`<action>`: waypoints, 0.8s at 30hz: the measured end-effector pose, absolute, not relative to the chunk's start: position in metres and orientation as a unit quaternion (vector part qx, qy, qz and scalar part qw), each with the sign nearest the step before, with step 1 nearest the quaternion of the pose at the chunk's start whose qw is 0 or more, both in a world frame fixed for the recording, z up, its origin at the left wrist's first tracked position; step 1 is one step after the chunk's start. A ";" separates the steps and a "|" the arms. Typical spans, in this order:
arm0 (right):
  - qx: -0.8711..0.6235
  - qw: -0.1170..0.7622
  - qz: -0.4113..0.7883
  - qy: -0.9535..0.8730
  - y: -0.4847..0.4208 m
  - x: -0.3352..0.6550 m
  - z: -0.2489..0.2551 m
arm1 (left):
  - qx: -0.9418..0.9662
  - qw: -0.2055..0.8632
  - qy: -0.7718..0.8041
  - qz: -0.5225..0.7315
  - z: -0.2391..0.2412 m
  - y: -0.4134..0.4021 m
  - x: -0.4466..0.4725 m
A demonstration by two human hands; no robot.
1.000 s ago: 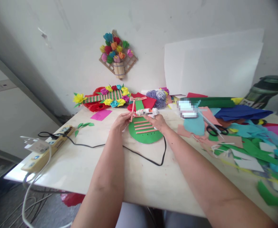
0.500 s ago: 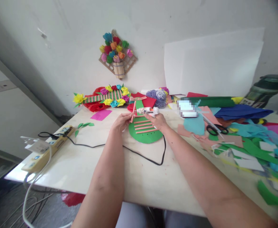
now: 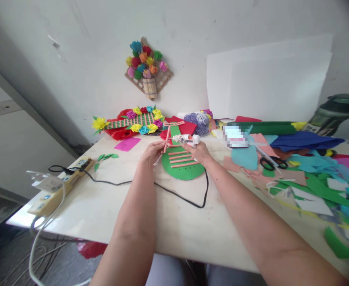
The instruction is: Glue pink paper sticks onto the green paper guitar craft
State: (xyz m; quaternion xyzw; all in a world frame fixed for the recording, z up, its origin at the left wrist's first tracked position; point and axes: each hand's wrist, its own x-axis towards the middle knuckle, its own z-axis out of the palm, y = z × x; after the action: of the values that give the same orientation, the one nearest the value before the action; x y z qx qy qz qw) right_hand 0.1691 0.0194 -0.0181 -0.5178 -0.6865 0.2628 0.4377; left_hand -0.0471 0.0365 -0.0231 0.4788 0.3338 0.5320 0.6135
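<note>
Between the fingers of my left hand is a thin pink paper stick, tilted nearly upright. My right hand is wrapped round a white glue gun, its nozzle pointing left and close to the stick; whether it touches, I cannot tell. Under both hands lies a green guitar-shaped paper cutout with several pink sticks laid across its body in rows. A few small dark dots line its lower part. More pink sticks rest at the top of its neck.
A decorated paper guitar with flowers lies at the back left. The glue gun's black cord runs to a power strip. Scissors, a phone and paper scraps cover the right side. Green leaves lie left.
Almost nothing differs. The pink stick in my left hand sits very slightly lower and more upright, and the glue gun stays beside it.
</note>
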 end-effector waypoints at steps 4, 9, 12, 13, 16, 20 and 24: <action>-0.520 0.429 0.258 -0.692 0.019 0.170 -0.018 | 0.478 0.612 0.339 0.531 -0.020 0.034 -0.045; -0.518 0.423 0.248 -0.701 0.017 0.169 -0.015 | 0.482 0.612 0.336 0.529 -0.018 0.032 -0.043; -0.528 0.409 0.245 -0.703 0.016 0.169 -0.014 | 0.482 0.613 0.333 0.530 -0.019 0.032 -0.044; -0.533 0.405 0.244 -0.702 0.015 0.168 -0.013 | 0.483 0.614 0.331 0.530 -0.019 0.033 -0.044; -0.537 0.400 0.236 -0.704 0.014 0.167 -0.012 | 0.485 0.614 0.327 0.530 -0.020 0.034 -0.045; -0.536 0.397 0.230 -0.708 0.013 0.167 -0.012 | 0.481 0.613 0.331 0.533 -0.021 0.035 -0.046; -0.531 0.397 0.224 -0.714 0.012 0.167 -0.011 | 0.476 0.612 0.333 0.536 -0.021 0.035 -0.046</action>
State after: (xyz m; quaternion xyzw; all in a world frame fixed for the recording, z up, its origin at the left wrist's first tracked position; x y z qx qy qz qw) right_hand 0.1672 0.0122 -0.0107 -0.5314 -0.7141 0.2241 0.3968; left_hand -0.0459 0.0347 -0.0215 0.4760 0.3333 0.5363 0.6122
